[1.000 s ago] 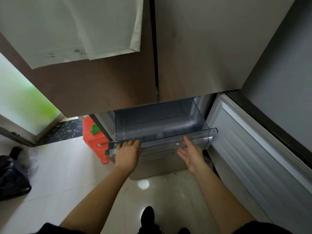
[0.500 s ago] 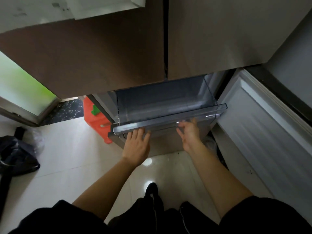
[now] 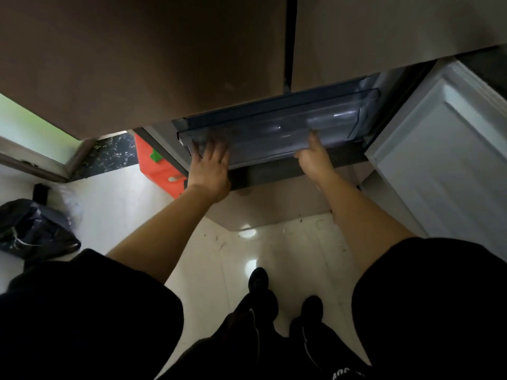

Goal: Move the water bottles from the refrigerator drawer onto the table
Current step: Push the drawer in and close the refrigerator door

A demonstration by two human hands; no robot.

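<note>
Both palms on drawer (image 3: 274, 133) front | left hand (image 3: 210, 168) | right hand (image 3: 312, 160)

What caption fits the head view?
Both hands, left and right, press the clear refrigerator drawer front.

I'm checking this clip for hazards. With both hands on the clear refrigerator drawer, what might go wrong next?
1. The left hand and right hand press the clear plastic drawer front; fingers may get pinched.
2. The white freezer door stands open beside the right arm and may be bumped.
</note>
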